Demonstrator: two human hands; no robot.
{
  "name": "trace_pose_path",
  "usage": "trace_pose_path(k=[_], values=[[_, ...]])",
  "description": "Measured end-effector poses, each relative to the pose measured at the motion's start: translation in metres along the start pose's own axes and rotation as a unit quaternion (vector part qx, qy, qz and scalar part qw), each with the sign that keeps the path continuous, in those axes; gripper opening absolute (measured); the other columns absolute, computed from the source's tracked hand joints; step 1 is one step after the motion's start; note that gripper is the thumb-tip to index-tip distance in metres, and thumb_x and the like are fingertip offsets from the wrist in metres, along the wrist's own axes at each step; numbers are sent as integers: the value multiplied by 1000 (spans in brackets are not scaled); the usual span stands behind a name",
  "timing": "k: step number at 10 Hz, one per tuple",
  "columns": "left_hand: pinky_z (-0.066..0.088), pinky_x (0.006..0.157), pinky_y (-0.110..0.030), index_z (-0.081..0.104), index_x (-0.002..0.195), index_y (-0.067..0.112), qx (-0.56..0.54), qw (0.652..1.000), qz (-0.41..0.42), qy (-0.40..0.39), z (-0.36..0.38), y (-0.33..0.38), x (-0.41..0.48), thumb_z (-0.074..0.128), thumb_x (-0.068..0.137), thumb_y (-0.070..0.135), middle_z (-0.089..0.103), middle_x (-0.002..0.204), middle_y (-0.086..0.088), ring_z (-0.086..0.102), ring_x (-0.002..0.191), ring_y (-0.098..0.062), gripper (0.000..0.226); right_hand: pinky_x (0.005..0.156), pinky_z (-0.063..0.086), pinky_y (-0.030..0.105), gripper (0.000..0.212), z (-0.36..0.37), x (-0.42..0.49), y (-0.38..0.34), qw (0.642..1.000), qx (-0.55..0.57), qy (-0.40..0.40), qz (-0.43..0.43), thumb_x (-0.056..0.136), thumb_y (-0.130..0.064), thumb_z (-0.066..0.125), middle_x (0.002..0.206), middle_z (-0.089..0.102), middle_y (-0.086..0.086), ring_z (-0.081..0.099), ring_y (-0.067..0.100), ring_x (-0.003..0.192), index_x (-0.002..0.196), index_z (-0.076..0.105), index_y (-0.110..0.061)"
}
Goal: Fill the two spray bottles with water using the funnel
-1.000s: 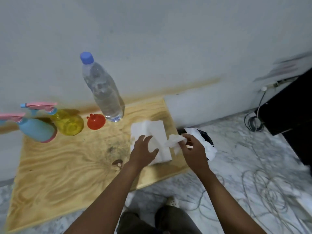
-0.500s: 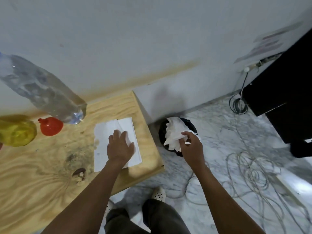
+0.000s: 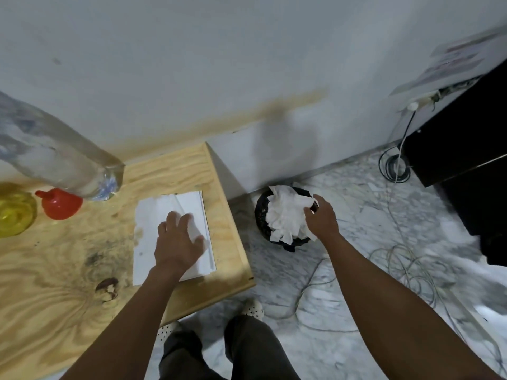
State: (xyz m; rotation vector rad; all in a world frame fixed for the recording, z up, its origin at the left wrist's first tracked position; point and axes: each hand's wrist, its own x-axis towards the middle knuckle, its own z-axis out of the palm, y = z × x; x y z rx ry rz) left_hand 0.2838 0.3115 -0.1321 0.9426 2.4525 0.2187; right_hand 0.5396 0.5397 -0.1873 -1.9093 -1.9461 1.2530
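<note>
On the wooden table (image 3: pixel 68 270), the red funnel (image 3: pixel 61 203) lies mouth down beside the clear water bottle (image 3: pixel 59 157). Only the round body of the yellow spray bottle (image 3: pixel 15 209) shows at the left edge; the blue spray bottle is out of view. My left hand (image 3: pixel 178 239) presses flat on a stack of white paper towels (image 3: pixel 167 215) near the table's right edge. My right hand (image 3: pixel 321 218) hovers with fingers apart over crumpled white tissue (image 3: pixel 285 212) in a black bin (image 3: pixel 260 215) on the floor.
The bin stands on the marble floor just right of the table, against the grey wall. Loose cables (image 3: pixel 406 267) sprawl across the floor at right. A black cabinet (image 3: pixel 466 149) fills the far right. My feet (image 3: pixel 252 308) are below the table's edge.
My right hand carried the crumpled tissue from the table's edge down into the bin and let go of it. The view swung right, so the spray bottles slid out of view.
</note>
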Motion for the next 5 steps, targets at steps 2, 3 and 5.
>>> trace_pose_path(k=[2, 3, 5], values=[[44, 100, -51, 39, 146, 17, -4, 1000, -5, 2, -1, 0, 0, 65, 89, 33, 23, 155, -10, 22, 139, -35, 64, 106, 40, 40, 48, 11, -15, 4, 1000, 19, -6, 18, 97, -22, 54, 144, 50, 9, 47, 27, 132, 144, 45, -12], [43, 100, -51, 38, 147, 17, 3, 1000, -3, -6, -2, 0, 0, 65, 90, 34, 23, 155, -11, 23, 139, -36, 65, 106, 43, 41, 48, 18, -22, 5, 999, 25, -14, 20, 97, -27, 55, 146, 50, 8, 49, 27, 131, 143, 45, -16], [31, 109, -51, 34, 149, 21, 90, 996, 16, -2, -8, 3, -6, 56, 92, 46, 26, 154, -10, 32, 137, -35, 66, 101, 39, 32, 47, 21, -40, -16, 999, 20, -16, -24, 99, -27, 53, 145, 50, 6, 48, 23, 131, 143, 47, -15]])
